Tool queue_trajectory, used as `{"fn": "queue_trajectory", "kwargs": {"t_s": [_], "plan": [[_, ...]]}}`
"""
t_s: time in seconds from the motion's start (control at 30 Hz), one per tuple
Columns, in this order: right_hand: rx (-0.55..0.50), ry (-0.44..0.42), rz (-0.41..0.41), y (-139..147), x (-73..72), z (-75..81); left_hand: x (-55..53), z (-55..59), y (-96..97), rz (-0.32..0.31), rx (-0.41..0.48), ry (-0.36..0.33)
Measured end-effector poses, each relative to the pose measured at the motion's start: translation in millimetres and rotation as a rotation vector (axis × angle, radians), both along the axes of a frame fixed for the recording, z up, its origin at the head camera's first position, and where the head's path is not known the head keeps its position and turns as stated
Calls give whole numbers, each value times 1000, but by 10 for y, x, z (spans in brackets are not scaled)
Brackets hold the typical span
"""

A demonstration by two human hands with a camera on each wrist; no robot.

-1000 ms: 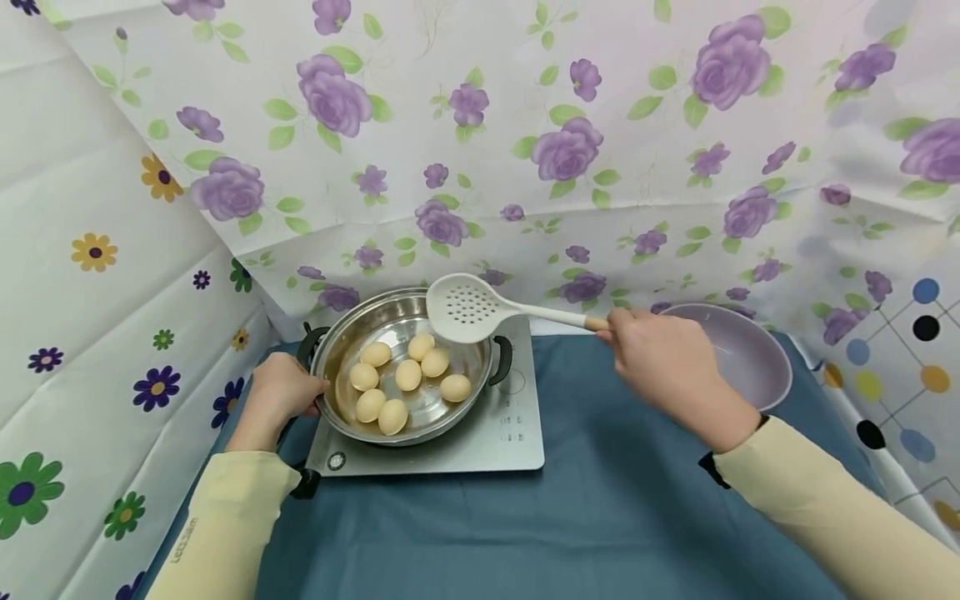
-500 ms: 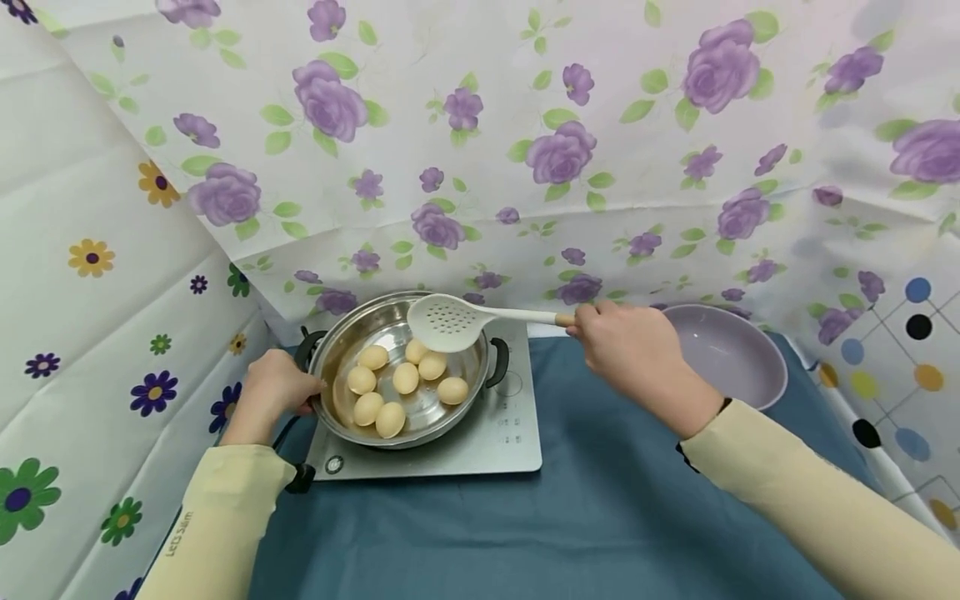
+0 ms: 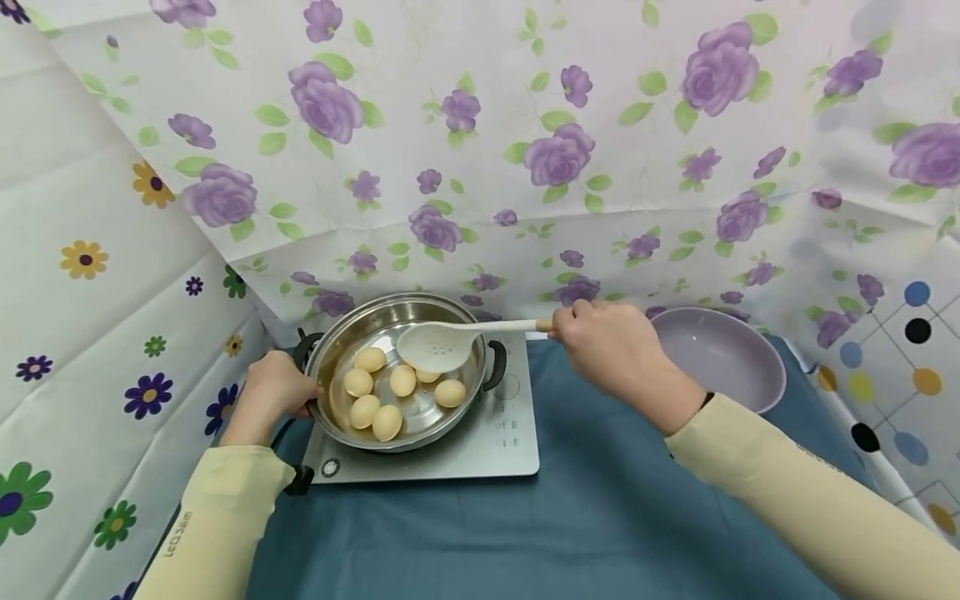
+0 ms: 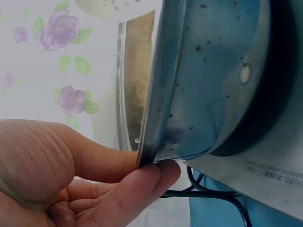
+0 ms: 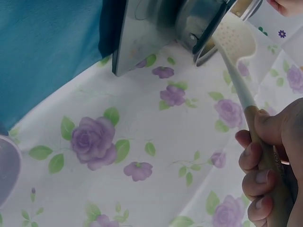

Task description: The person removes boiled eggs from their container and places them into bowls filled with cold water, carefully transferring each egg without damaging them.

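Several pale brown eggs (image 3: 402, 381) lie in a shallow steel pan (image 3: 335, 371) with black side handles. My left hand (image 3: 277, 390) pinches the pan's left rim; in the left wrist view, the thumb is on one side of the rim (image 4: 150, 123) and the fingers are on the other. With my right hand (image 3: 609, 348) I grip the wooden handle of a white slotted skimmer (image 3: 437, 347), fingers wrapped round it in the right wrist view. The skimmer's perforated head is tilted down inside the pan's far right part, covering some of the eggs.
Under the pan is a flat silver induction cooktop (image 3: 517, 450) on a blue tablecloth (image 3: 600, 517). A purple oval basin (image 3: 727, 358) stands at the back right, beyond my right forearm. Flowered sheeting (image 3: 487, 167) hangs behind. A black cable (image 4: 208, 194) runs beside the cooktop.
My right hand has moved left and the skimmer's head has come down from above the pan's far rim to over the eggs. My left hand keeps its hold on the rim.
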State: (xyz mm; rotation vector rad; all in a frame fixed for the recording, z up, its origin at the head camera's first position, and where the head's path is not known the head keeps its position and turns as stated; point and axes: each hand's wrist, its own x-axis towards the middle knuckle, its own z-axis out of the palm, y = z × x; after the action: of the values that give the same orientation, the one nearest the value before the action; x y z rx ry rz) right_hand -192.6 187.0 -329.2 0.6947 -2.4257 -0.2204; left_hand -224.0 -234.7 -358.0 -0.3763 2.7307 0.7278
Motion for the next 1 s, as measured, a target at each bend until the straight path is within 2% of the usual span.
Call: {"fn": "queue_trajectory", "kwargs": {"t_s": [0.3, 0.6, 1.0], "plan": [[67, 7, 52, -108, -12, 28, 6, -32, -23, 45, 42, 12], [128, -32, 31, -80, -21, 33, -23, -24, 18, 29, 37, 14], [109, -91, 44, -133, -48, 98, -6, -33, 24, 24, 3, 52]]}}
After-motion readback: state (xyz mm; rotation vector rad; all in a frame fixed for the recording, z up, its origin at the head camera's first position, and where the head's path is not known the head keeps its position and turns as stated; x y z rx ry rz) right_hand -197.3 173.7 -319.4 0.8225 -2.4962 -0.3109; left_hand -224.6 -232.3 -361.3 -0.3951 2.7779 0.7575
